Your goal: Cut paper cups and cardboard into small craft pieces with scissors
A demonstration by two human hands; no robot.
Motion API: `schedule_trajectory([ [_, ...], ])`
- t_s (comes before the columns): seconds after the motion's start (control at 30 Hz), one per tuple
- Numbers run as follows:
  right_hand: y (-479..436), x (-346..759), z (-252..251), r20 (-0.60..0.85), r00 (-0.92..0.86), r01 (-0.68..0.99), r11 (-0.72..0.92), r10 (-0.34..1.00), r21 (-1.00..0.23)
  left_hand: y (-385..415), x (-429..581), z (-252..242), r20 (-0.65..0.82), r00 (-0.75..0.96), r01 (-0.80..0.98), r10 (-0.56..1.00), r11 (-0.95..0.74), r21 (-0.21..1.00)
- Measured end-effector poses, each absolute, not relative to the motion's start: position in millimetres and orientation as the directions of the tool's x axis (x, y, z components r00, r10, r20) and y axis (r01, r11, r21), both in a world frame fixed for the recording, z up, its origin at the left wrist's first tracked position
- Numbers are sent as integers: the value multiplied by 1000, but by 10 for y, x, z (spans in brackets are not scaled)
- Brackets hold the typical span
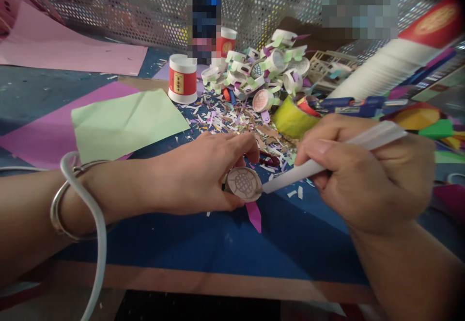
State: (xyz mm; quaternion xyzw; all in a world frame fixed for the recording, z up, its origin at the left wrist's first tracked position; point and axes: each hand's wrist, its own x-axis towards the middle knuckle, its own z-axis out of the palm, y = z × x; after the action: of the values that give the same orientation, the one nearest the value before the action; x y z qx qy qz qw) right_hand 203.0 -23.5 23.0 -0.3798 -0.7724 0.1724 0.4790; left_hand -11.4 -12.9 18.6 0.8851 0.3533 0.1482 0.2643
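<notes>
My left hand grips a small round paper-cup base between thumb and fingers, just above the table. A turtle-shell pattern is drawn on its face. A pointed magenta paper strip sticks out below it. My right hand is closed around a white translucent stick, held like a pen. The stick's tip meets, or nearly meets, the right rim of the cup base. My left fingertips are partly hidden behind the piece.
Behind my hands are many paper scraps and a pile of cut cup pieces. A red-and-white cup, green paper, yellow tape roll and stacked cups stand around. A white cord crosses my left wrist.
</notes>
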Motion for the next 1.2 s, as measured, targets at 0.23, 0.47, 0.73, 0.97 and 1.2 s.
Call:
schedule_trajectory([
  [0.23, -233, 1980, 200, 651, -204, 402, 669, 731, -625, -129, -120, 182, 71, 707, 543, 704, -604, 583],
  [0.47, -263, 2002, 216, 669, -226, 489, 677, 708, -550, -126, -118, 182, 73, 705, 542, 705, -603, 586],
  [0.73, -299, 2008, 207, 674, -213, 506, 670, 708, -544, -120, -118, 172, 84, 711, 527, 698, -608, 593],
  [0.97, -308, 1928, 198, 697, -143, 532, 648, 703, -545, -124, -126, 176, 79, 707, 532, 703, -602, 595],
  [1.2, -363, 1854, 216, 667, -43, 413, 621, 743, -666, -124, -132, 138, 97, 717, 505, 691, -610, 610],
])
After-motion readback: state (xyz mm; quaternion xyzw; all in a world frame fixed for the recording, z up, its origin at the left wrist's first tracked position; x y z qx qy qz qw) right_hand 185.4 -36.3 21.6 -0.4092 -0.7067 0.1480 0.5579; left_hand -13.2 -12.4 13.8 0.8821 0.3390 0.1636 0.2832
